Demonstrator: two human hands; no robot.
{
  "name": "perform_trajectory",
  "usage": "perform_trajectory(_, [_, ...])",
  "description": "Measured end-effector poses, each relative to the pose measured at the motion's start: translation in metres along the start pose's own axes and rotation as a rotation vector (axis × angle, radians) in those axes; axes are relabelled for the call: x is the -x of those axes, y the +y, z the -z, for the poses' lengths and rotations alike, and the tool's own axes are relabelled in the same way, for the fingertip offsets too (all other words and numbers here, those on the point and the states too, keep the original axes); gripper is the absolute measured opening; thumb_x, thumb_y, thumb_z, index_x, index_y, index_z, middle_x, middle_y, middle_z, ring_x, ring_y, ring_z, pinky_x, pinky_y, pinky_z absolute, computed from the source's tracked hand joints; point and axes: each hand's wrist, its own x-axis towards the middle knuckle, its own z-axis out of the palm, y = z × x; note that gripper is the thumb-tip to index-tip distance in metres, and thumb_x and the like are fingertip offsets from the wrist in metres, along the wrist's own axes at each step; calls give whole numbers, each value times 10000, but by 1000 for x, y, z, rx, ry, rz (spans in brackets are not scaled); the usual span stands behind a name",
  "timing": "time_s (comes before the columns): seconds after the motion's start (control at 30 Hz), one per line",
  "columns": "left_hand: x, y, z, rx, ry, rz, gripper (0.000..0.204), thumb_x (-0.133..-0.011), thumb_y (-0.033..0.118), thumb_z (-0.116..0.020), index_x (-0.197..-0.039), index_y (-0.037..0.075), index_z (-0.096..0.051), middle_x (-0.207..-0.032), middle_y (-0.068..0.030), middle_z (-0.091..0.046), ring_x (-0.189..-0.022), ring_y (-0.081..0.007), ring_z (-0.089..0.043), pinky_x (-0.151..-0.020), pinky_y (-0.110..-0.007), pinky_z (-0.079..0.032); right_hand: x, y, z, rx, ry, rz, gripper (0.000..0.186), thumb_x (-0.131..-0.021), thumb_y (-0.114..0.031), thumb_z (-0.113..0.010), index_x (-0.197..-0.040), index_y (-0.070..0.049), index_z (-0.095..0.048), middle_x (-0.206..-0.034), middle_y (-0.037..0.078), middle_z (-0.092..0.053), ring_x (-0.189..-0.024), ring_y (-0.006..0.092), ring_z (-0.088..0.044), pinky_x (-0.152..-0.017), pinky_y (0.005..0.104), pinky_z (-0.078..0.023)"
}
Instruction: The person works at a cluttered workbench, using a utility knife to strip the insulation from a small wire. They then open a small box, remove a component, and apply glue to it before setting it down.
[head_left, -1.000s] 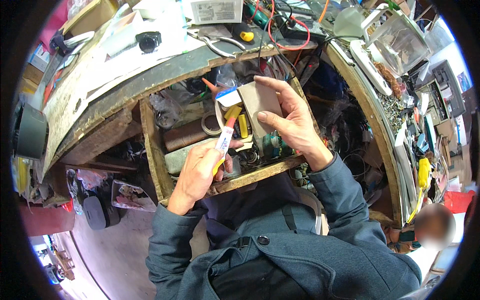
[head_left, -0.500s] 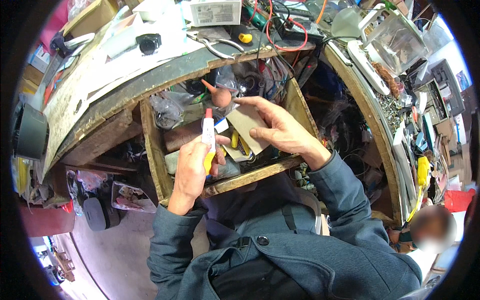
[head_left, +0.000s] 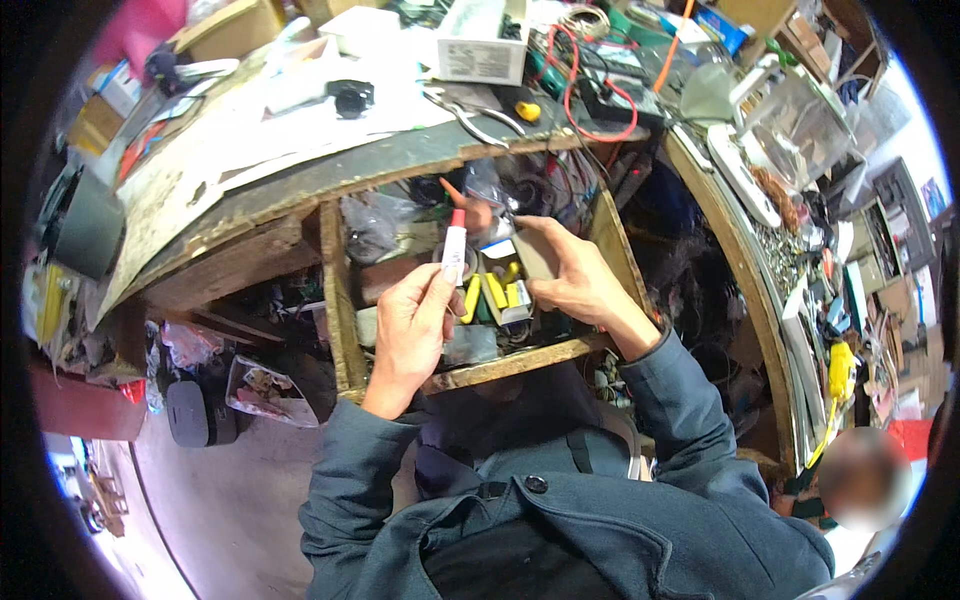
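Observation:
Upright in my left hand (head_left: pixel 408 325) is a small white glue tube (head_left: pixel 454 250) with a red cap, pinched between thumb and fingers over an open wooden drawer (head_left: pixel 515 364). My right hand (head_left: pixel 580 275) grips a brown cardboard piece (head_left: pixel 537 256), thumb on the near side and fingers along its far edge. Just left of that cardboard sits a small box (head_left: pixel 517 312) with yellow items (head_left: pixel 497 290) in it. Behind the tube lies an orange-red rubber bulb blower (head_left: pixel 479 212), partly hidden by the tube and its cap.
Clear plastic bags (head_left: pixel 370 225) fill the drawer's left back. On the bench beyond lie pliers (head_left: pixel 475 116), a black watch-like object (head_left: pixel 350 97), a white box (head_left: pixel 482 52) and red cables (head_left: pixel 618 132). A cluttered side bench edge (head_left: pixel 735 260) runs along the right.
The cardboard has tilted back, and more of the yellow items in the box now show. Less of the tube's yellow end is visible in my left hand. The whole view has shifted slightly.

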Motion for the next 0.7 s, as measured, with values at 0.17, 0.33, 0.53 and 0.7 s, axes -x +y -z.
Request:
perform_trajectory(0.17, [-2, -12, 7, 112, 278, -169, 240, -1067, 228, -579, -1044, 10, -676, -748, -24, -649, -571, -53, -536, -504, -216, -419, -14, -4, 12, -191, 91, 181, 583, -771, -49, -702, -1342, -40, -584, -1141, 110, -712, -1042, 163, -673, -916, 332, -545])
perform_trajectory(0.33, [1, -6, 11, 191, 389, -257, 254, -1090, 274, -532, -1051, 35, -611, -777, -33, -624, -603, -82, -549, -536, -228, -451, -54, -90, 51, -78, 136, 381, 540, -769, -104, -690, -1285, 39, -620, -993, 125, -711, -834, 167, -682, -736, 314, -568])
perform_trajectory(0.53, [-4, -6, 14, 54, 348, -221, 259, -1095, 272, -521, -1061, 31, -610, -769, -29, -616, -580, -77, -542, -534, -236, -466, -161, -102, 39, -18, 136, 443, 534, -789, -25, -700, -1311, 46, -609, -910, 92, -708, -767, 127, -687, -676, 271, -587])
perform_trajectory(0.7, [-4, -6, 11, 25, 356, -199, 249, -1093, 260, -522, -1065, 29, -613, -765, -24, -610, -579, -79, -543, -526, -238, -459, -167, -95, 33, -101, 51, 356, 512, -902, -108, -735, -1366, 13, -555, -961, 90, -719, -767, 135, -710, -659, 280, -604])
